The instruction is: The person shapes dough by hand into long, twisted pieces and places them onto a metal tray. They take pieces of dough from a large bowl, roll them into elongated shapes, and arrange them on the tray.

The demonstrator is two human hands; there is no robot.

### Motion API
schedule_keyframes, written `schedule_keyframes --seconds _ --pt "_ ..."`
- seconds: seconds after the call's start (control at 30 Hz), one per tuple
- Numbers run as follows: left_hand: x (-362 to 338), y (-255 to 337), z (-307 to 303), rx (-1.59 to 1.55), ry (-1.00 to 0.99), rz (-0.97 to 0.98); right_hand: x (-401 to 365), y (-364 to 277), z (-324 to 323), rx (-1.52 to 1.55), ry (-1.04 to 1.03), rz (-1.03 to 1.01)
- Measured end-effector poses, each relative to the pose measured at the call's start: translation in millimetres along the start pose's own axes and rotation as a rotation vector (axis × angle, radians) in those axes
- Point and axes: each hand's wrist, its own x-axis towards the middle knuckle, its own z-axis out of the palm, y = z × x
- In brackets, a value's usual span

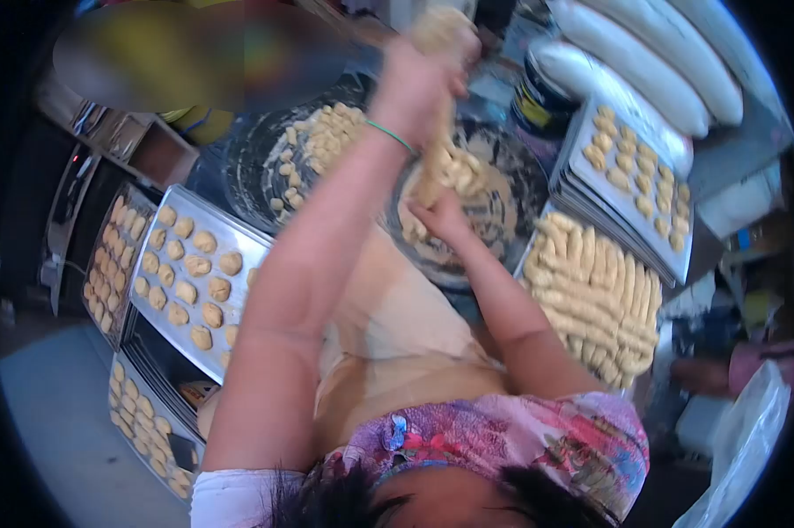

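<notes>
My left hand (415, 88), with a green band at the wrist, is raised over the basins and blurred by motion. Its fingers are closed on a lump of pale dough (441, 31). A dough strand (434, 172) hangs below it toward my right hand (444, 217), which is closed round its lower end. Both hands are over a dark round basin (525, 185) smeared with flour or batter. More dough (460, 169) lies bunched in that basin, close to my right hand. My right fingers are partly hidden by the dough.
Another dark basin (247, 167) at the left holds several dough pieces (322, 141). Metal trays (150, 295) of dough balls stand at the left, with stacked trays (582, 180) at the right. Rolled dough sticks (591, 290) are piled nearby. A person's pink sleeve (767, 368) shows far right.
</notes>
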Motion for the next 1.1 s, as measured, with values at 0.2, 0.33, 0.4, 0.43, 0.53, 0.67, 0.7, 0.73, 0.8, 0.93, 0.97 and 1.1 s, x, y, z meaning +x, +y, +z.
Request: schedule_keyframes --seconds 0.2,0.33,0.4,0.43,0.53,0.67,0.7,0.73,0.8,0.93,0.97,1.1 --pt "40 123 -101 -0.22 -0.171 0.345 -76 132 19 -0.354 -0.338 0.207" --pt "50 178 -144 -0.282 -0.061 0.343 -61 148 28 -0.194 -0.373 0.448" --pt "49 184 -152 -0.143 -0.033 0.352 -57 83 -12 0.026 -0.379 0.413" --pt "50 186 -164 -0.121 -0.116 0.322 -61 45 -35 0.179 -0.355 0.371" --pt "40 171 -157 -0.058 -0.097 0.262 -72 -5 -98 0.255 -0.238 0.234" --pt "19 133 -110 -0.03 -0.034 0.187 -132 -73 -203 0.137 -0.036 0.068" --pt "17 125 -105 -0.028 -0.043 0.175 -149 -83 -224 0.095 0.064 0.055" --pt "31 122 -129 -0.129 -0.314 0.063 -161 -82 -244 0.121 0.152 0.037" --pt "24 103 -89 -0.014 -0.116 0.081 -184 -63 -287 0.248 0.269 -0.019" --pt "7 74 -13 0.349 -0.078 -0.118 -200 -61 -314 0.43 0.49 -0.089" --pt "8 68 -6 0.464 -0.134 -0.186 -201 -59 -318 0.403 0.51 -0.125" --pt "2 39 25 0.647 -0.343 -0.336 -204 -43 -322 0.316 0.626 -0.22"
